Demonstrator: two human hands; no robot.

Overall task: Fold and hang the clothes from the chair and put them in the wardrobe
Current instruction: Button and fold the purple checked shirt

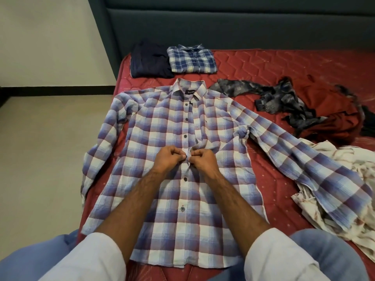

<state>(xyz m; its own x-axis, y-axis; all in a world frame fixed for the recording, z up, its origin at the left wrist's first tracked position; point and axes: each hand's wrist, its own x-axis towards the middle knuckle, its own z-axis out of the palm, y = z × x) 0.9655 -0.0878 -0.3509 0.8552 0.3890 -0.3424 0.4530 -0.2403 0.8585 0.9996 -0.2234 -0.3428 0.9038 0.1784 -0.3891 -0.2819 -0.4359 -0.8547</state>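
A blue, purple and white plaid shirt (162, 126) lies face up and spread flat on the red mattress (274, 63), collar towards the headboard, sleeves out to both sides. My left hand (169, 157) and my right hand (204, 158) meet at the middle of its button placket. Each hand pinches the placket fabric with curled fingers, on either side of a button spot. Dark buttons show above and below the hands.
Two folded garments lie near the headboard: a dark navy one (149, 61) and a blue plaid shirt (191, 59). Loose clothes lie at the right: a grey patterned shirt (282, 98), a dark red garment (332, 114) and a white printed cloth (341, 203). Bare floor (46, 149) lies at the left.
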